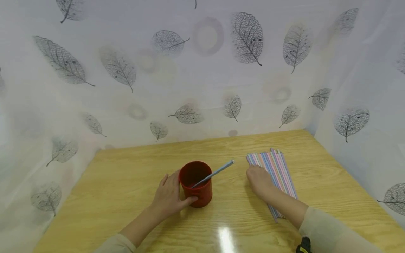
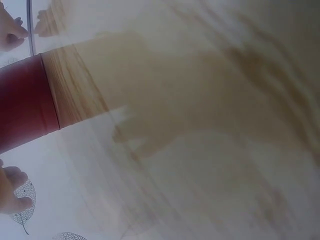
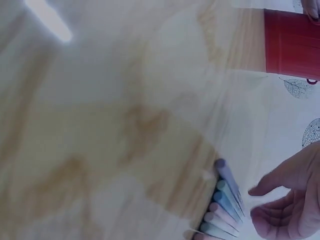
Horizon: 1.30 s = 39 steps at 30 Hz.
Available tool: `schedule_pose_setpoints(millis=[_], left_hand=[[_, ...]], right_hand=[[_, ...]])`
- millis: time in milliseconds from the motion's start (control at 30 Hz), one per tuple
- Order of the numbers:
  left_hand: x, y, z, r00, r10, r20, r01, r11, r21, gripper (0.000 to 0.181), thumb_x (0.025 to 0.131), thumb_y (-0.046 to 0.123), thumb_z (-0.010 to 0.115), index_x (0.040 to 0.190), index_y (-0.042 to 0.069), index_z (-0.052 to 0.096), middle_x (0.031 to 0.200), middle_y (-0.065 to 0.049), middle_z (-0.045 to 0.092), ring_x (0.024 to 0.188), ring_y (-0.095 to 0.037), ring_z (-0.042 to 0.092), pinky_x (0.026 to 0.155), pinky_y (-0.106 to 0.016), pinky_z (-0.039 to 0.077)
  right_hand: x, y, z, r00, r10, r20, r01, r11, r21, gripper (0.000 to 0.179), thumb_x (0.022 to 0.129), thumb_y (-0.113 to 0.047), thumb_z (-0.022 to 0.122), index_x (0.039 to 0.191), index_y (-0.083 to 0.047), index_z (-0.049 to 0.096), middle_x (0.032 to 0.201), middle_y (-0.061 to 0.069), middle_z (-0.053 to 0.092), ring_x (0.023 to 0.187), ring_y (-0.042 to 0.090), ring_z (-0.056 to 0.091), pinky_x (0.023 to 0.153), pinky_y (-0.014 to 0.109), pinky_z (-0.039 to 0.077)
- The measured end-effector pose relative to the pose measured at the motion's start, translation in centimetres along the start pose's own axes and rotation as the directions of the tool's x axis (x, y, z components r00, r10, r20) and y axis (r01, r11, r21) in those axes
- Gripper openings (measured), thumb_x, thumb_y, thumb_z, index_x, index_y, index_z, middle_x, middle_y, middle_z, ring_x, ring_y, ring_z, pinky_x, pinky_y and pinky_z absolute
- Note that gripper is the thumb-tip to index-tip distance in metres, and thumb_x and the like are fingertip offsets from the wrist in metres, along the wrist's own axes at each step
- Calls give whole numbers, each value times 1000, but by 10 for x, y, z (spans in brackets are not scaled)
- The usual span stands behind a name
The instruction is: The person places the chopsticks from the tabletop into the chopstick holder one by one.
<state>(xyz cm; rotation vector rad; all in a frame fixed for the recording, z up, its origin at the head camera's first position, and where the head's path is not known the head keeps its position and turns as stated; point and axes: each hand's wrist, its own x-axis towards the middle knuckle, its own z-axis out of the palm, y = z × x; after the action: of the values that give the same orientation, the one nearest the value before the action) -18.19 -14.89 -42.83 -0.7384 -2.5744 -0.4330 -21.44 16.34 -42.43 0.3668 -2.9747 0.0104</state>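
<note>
Red cup [image 1: 203, 194] is being gripped by the left hand [image 1: 171, 196]; the right hand [image 1: 260, 181], its hold unclear, is apparently picking among straws [image 1: 279, 172], next needing one separated.

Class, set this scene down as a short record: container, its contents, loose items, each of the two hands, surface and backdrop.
Container: red cup, upright
Contents: one pale blue stick, leaning out over the rim to the right
Loose items: pastel sticks, lying side by side to the right of the cup
Left hand: at the cup's left side, thumb in front
Right hand: over the loose sticks; whether it grips one is unclear
Surface: wood-grain table
Backdrop: pale sheet with leaf prints
</note>
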Motion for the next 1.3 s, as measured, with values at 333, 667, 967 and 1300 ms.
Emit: schedule_pose_setpoints(millis=[333, 667, 967, 1300], left_hand=[[0, 0, 1, 1000, -1, -2, 1, 1000, -13, 97, 80, 77, 43, 137, -1, 39, 128, -18, 55, 119, -32, 53, 99, -57, 41], [1, 1, -1, 1000, 1, 2, -1, 1000, -19, 96, 80, 75, 45, 137, -1, 38, 129, -19, 54, 119, -33, 52, 101, -57, 40], [0, 2, 1, 1000, -3, 8, 3, 999, -32, 96, 80, 76, 43, 138, -1, 37, 130, -19, 54, 119, -33, 52, 100, -58, 39], [-1, 2, -1, 1000, -12, 11, 12, 999, -32, 96, 80, 76, 43, 138, -1, 37, 130, -19, 54, 119, -33, 52, 101, -58, 39]], right_hand=[[1, 2, -2, 996, 26, 82, -26, 1000, -4, 19, 82, 8, 62, 67, 3, 52, 57, 7, 45, 47, 17, 48, 36, 22, 43], [10, 11, -10, 956, 90, 278, -167, 950, 265, 15, 90, 3, 49, 77, 4, 56, 62, 7, 48, 52, 16, 48, 42, 20, 42], [18, 21, -15, 907, 51, 418, -261, 846, 464, 16, 80, 1, 60, 66, 0, 52, 54, 11, 57, 40, 15, 58, 42, 23, 52], [18, 28, -18, 887, 49, 460, -332, 760, 559, 10, 75, 5, 63, 70, 3, 55, 58, 10, 59, 46, 16, 60, 48, 27, 55]])
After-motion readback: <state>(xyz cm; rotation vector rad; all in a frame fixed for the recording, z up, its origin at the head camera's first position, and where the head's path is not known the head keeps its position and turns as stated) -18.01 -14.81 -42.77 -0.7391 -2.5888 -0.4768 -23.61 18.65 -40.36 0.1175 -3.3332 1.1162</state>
